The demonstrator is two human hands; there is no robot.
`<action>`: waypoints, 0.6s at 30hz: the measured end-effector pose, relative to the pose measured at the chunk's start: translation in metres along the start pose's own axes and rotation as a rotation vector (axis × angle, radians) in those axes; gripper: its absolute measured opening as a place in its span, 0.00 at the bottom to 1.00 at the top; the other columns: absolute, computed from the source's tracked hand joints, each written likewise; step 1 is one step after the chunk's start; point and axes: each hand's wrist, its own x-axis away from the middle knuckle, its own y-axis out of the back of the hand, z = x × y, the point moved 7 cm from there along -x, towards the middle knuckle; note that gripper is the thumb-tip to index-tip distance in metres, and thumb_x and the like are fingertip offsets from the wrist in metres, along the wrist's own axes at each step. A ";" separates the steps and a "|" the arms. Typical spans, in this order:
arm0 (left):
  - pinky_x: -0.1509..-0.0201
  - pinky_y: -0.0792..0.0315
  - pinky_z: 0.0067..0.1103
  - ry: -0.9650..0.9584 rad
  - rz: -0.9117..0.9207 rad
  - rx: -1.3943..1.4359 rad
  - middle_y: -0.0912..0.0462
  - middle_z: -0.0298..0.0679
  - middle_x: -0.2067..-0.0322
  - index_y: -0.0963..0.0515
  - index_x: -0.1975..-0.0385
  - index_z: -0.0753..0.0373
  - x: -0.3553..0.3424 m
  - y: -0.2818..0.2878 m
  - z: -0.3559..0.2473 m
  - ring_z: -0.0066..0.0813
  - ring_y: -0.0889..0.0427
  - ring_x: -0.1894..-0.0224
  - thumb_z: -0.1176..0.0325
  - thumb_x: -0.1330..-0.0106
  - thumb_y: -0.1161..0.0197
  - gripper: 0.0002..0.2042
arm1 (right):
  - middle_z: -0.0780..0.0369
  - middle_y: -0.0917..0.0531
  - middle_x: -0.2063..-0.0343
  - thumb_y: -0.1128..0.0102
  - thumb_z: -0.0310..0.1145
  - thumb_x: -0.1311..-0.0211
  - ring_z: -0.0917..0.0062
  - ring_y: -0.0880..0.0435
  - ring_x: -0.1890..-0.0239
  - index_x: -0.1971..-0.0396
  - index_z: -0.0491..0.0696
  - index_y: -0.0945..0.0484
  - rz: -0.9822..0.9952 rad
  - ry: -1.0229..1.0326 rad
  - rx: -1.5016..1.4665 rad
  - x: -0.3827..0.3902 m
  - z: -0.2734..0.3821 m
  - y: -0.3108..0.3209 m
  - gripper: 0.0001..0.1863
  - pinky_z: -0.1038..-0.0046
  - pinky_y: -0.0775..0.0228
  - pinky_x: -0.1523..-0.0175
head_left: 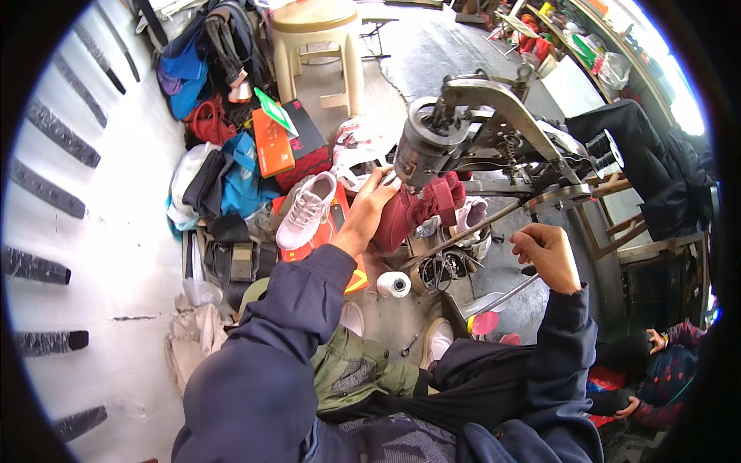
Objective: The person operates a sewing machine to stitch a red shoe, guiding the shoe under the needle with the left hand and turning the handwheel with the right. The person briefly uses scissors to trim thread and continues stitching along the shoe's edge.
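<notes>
A dark red high-top shoe sits under the head of a black metal shoe-sewing machine. My left hand is closed on the shoe's left side, its fingertips up by the machine's lower end. To the right, my right hand is raised with curled fingers, below the machine's round metal disc and apart from it. What its fingers hold, if anything, is too small to make out. A pale pink sneaker lies left of my left hand. On the floor below the shoe stands a white thread spool.
Bags and cloth, including a blue bag, are piled at left beside an orange box. A beige stool stands behind. A metal rod slants below the machine. Another person's hands show at lower right.
</notes>
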 end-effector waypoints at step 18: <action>0.42 0.34 0.18 0.026 0.094 0.190 0.23 0.34 0.50 0.29 0.40 0.62 -0.007 -0.005 0.011 0.19 0.26 0.50 0.63 0.27 0.47 0.18 | 0.66 0.22 0.73 0.50 0.49 0.23 0.84 0.28 0.75 0.56 0.43 0.20 0.202 0.103 -1.249 -0.012 0.097 -0.060 0.22 0.80 0.38 0.71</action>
